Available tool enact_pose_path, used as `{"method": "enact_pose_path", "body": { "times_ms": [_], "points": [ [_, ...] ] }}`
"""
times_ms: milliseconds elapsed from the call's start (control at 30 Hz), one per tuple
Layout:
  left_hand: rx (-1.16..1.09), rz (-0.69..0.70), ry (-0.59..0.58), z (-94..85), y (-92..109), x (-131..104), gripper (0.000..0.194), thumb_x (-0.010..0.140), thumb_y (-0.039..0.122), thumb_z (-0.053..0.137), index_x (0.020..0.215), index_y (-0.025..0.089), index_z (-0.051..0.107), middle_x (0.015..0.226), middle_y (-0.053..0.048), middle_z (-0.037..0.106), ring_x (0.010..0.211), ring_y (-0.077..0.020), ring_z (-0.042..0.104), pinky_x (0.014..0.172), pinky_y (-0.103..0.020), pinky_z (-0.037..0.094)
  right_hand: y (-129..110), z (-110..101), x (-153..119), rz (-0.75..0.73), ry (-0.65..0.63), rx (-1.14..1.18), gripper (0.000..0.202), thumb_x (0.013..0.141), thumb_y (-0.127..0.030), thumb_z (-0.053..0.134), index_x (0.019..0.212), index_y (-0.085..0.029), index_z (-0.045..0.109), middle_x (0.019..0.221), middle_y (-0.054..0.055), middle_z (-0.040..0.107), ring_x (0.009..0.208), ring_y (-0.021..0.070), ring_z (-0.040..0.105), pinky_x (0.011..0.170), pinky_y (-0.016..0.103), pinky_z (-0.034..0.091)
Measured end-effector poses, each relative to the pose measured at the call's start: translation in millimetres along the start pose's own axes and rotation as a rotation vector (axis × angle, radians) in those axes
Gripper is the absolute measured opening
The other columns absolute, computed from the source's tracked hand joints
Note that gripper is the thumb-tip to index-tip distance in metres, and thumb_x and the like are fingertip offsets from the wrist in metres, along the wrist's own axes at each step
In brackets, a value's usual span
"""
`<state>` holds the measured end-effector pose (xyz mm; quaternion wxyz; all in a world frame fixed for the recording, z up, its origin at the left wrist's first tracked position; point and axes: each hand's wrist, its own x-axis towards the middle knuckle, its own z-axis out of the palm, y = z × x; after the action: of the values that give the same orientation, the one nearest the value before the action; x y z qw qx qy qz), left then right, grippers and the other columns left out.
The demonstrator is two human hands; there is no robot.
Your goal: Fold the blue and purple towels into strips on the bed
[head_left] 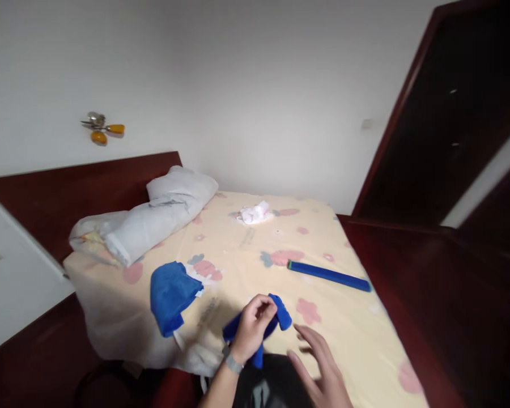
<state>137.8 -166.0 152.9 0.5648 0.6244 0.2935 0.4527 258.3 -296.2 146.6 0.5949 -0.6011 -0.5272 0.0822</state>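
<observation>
My left hand point(253, 326), with a watch on its wrist, is closed on a blue fabric strip point(283, 311). One end of the strip sticks out past the fingertips, while other parts loop behind the hand and hang below it. Just to the right, my right hand point(323, 365) is open, its fingers apart and holding nothing. A folded blue cloth point(172, 296) with a small white tag lies on the bed to the left. Farther right, a long flat blue strip point(329, 276) with a green edge at one end is laid out straight.
The bed point(246, 263) has a cream sheet with pink prints. A crumpled white cloth point(255, 212) lies toward its far side. A bundled white quilt point(153, 218) rests against the dark red headboard point(89, 181). A dark doorway point(442, 130) stands at the right.
</observation>
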Motion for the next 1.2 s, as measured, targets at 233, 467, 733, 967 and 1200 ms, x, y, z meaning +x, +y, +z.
{"method": "enact_pose_path", "body": {
  "times_ms": [233, 467, 733, 967, 1200],
  "points": [
    [-0.091, -0.018, -0.141, 35.4, 51.5, -41.1, 0.032, 0.092, 0.052, 0.063, 0.096, 0.020, 0.062, 0.086, -0.002, 0.064, 0.069, -0.0142, 0.061, 0.067, -0.026, 0.050, -20.1, -37.8, 14.9, 0.102, -0.182, 0.187, 0.027, 0.092, -0.046, 0.062, 0.100, -0.022, 0.071, 0.094, 0.007, 0.072, 0.082, 0.0217, 0.070, 0.063, 0.025, 0.057],
    [0.321, 0.266, -0.275, 42.3, 94.3, -76.1, 0.065, 0.082, 0.033, 0.077, 0.140, 0.030, 0.050, 0.131, -0.010, 0.058, 0.113, -0.0256, 0.061, 0.097, -0.038, 0.052, -58.9, -62.3, 2.2, 0.168, -0.123, 0.427, 0.036, 0.092, -0.053, 0.058, 0.102, -0.023, 0.075, 0.093, 0.008, 0.073, 0.091, 0.0244, 0.069, 0.083, 0.034, 0.059],
    [0.507, 0.539, 0.094, 51.6, 90.1, -83.4, 0.045, 0.086, 0.010, 0.056, 0.124, 0.034, 0.060, 0.115, -0.006, 0.069, 0.109, -0.0230, 0.066, 0.096, -0.038, 0.055, -68.1, -63.6, 0.3, -0.042, 0.035, 0.112, 0.032, 0.095, -0.047, 0.057, 0.094, -0.024, 0.078, 0.117, 0.012, 0.067, 0.119, 0.0293, 0.059, 0.104, 0.045, 0.048],
    [0.520, 0.401, -0.093, 30.7, 110.5, -78.2, 0.028, 0.097, 0.021, 0.051, 0.117, 0.028, 0.069, 0.107, -0.004, 0.075, 0.094, -0.0196, 0.071, 0.087, -0.029, 0.056, -74.9, -97.2, 6.7, -0.413, 0.469, -0.498, 0.014, 0.091, -0.032, 0.066, 0.089, -0.026, 0.078, 0.104, 0.011, 0.060, 0.096, 0.0267, 0.058, 0.094, 0.053, 0.044],
    [0.531, 0.441, -0.079, 27.9, 143.6, -77.3, 0.027, 0.101, 0.031, 0.050, 0.118, 0.026, 0.070, 0.107, -0.004, 0.076, 0.089, -0.0182, 0.073, 0.083, -0.026, 0.056, -86.6, -108.9, 7.7, -0.233, 0.119, -0.183, 0.022, 0.098, -0.030, 0.052, 0.110, -0.023, 0.069, 0.118, 0.010, 0.065, 0.109, 0.0244, 0.064, 0.092, 0.038, 0.056]
  ]
}}
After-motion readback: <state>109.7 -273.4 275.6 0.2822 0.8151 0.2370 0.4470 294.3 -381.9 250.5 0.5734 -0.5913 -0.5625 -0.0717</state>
